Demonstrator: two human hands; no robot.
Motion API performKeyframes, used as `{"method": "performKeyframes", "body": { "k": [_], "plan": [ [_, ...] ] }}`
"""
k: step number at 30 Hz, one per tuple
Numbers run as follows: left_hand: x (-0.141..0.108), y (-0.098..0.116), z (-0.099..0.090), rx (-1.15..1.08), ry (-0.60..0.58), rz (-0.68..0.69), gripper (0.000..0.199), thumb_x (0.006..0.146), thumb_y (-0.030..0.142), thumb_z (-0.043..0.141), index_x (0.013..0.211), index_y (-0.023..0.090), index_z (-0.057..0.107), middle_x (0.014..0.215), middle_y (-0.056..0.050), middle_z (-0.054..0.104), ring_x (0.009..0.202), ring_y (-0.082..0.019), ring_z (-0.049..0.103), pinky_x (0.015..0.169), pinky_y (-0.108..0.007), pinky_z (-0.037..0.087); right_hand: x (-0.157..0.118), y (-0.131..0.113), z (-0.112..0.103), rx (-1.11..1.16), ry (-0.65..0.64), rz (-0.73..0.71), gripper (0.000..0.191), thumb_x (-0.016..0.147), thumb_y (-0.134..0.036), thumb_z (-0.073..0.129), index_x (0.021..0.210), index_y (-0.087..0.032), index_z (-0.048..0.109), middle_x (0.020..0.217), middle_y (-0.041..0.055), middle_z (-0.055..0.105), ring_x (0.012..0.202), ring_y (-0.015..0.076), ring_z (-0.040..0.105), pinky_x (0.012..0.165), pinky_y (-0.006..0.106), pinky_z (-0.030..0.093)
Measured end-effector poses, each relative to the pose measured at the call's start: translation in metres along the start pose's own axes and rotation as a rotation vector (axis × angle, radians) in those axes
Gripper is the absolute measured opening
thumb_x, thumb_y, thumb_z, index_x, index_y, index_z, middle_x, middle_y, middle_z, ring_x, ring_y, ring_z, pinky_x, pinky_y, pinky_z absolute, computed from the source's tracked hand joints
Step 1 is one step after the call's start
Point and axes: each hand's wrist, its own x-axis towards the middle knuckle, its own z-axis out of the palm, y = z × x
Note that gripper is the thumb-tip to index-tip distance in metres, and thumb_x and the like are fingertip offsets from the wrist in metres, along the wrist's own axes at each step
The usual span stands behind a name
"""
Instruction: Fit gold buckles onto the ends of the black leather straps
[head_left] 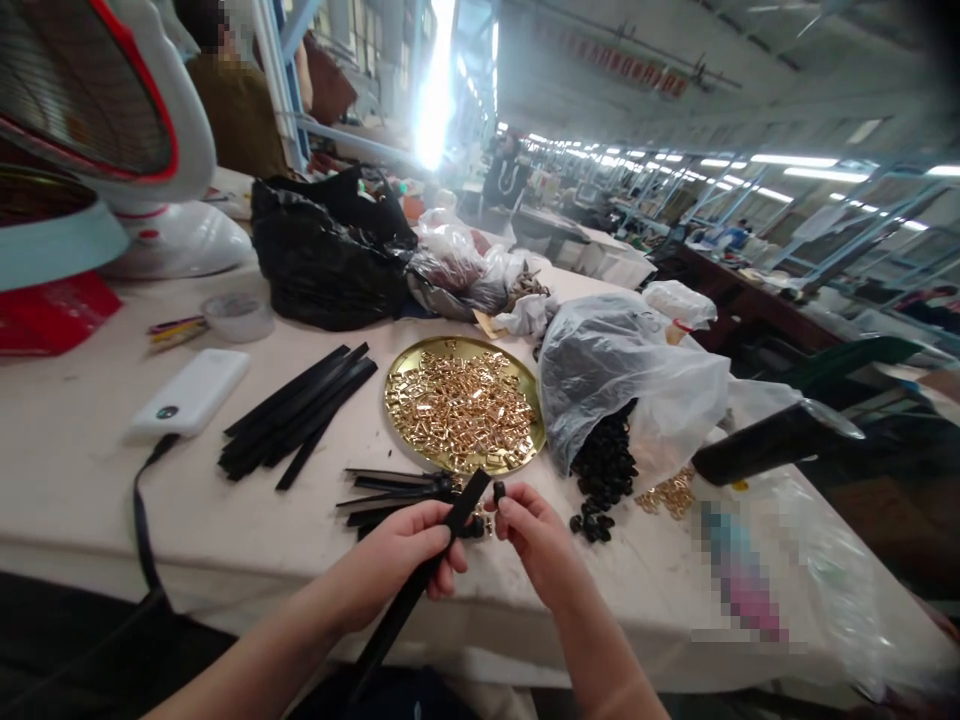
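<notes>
My left hand (420, 550) is closed around a flat black strap (401, 610), whose upper end sticks out past the fingers toward the tray. Just to the right, my right hand (529, 530) pinches a small black loop (499, 491) between thumb and fingertips, a short gap from the strap's end. Behind both hands lies a round gold tray (391, 405) heaped with small gold metal buckles (465, 405). Partly covered by my left hand is a bundle of black straps (375, 490) with metal fittings at their ends. A pile of small black loops (604, 465) spills out at the right.
More black straps (300, 410) lie left of the tray, beside a white power bank (191, 393) with a black cable. A tape roll (238, 316), a black plastic bag (330, 260) and a fan (161, 235) stand behind. Clear plastic bags (622, 360) occupy the right side.
</notes>
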Motion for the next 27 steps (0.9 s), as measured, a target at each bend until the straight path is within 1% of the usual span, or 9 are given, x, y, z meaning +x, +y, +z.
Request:
{"method": "performKeyframes", "body": {
  "k": [2,5,9,13,19,22,27],
  "plan": [
    [-0.002,-0.002,-0.002,0.003,0.022,-0.018,0.021,0.074,0.028,0.051,0.089,0.013,0.053,0.066,0.0,0.06,0.05,-0.007,0.052,0.049,-0.019,0.039,0.001,0.005,0.012,0.114,-0.04,0.061,0.015,0.066,-0.031,0.065,0.073,-0.019,0.059,0.069,-0.0013,0.058,0.052,0.0083,0.041,0.055,0.024,0.035],
    [-0.004,-0.005,-0.004,-0.031,0.028,-0.053,0.023,0.074,0.026,0.05,0.093,0.013,0.054,0.068,-0.001,0.062,0.054,-0.009,0.056,0.049,-0.019,0.041,0.003,0.009,0.017,0.167,-0.06,0.107,0.016,0.065,-0.029,0.067,0.074,-0.018,0.059,0.065,-0.0021,0.057,0.051,0.0083,0.041,0.052,0.023,0.034],
    [-0.003,-0.006,-0.004,-0.097,0.012,-0.092,0.025,0.072,0.021,0.05,0.094,0.012,0.056,0.07,-0.004,0.063,0.055,-0.009,0.057,0.048,-0.017,0.042,0.004,0.01,0.015,0.135,-0.071,0.119,0.014,0.068,-0.029,0.065,0.072,-0.017,0.058,0.063,-0.0031,0.056,0.049,0.0069,0.039,0.05,0.021,0.031],
    [-0.002,-0.007,-0.004,-0.136,-0.005,-0.123,0.026,0.071,0.02,0.051,0.095,0.012,0.058,0.072,-0.004,0.065,0.056,-0.009,0.058,0.049,-0.017,0.043,0.004,0.014,0.012,0.141,-0.061,0.143,0.014,0.069,-0.029,0.063,0.072,-0.017,0.056,0.065,-0.0018,0.059,0.048,0.0059,0.039,0.049,0.02,0.029],
    [-0.002,-0.01,-0.006,-0.153,-0.004,-0.14,0.027,0.071,0.018,0.05,0.096,0.012,0.058,0.074,-0.005,0.065,0.058,-0.009,0.059,0.049,-0.017,0.043,0.007,0.02,0.012,0.148,0.003,0.154,0.016,0.067,-0.03,0.065,0.071,-0.018,0.056,0.067,-0.0017,0.059,0.048,0.0066,0.04,0.048,0.021,0.03],
    [-0.001,-0.012,-0.006,-0.11,0.013,-0.117,0.027,0.072,0.021,0.049,0.098,0.013,0.056,0.071,-0.003,0.063,0.053,-0.008,0.056,0.046,-0.016,0.041,0.007,0.02,0.012,0.108,-0.004,0.155,0.016,0.067,-0.031,0.065,0.071,-0.018,0.056,0.067,-0.002,0.059,0.048,0.0065,0.039,0.049,0.021,0.029],
    [0.003,-0.017,-0.009,0.113,0.119,0.041,0.029,0.077,0.025,0.043,0.101,0.014,0.053,0.067,0.001,0.059,0.043,-0.005,0.047,0.04,-0.015,0.036,0.005,0.021,0.011,0.088,0.013,0.14,0.019,0.066,-0.034,0.067,0.072,-0.019,0.057,0.069,-0.002,0.058,0.05,0.0076,0.04,0.052,0.023,0.031]
  ]
}}
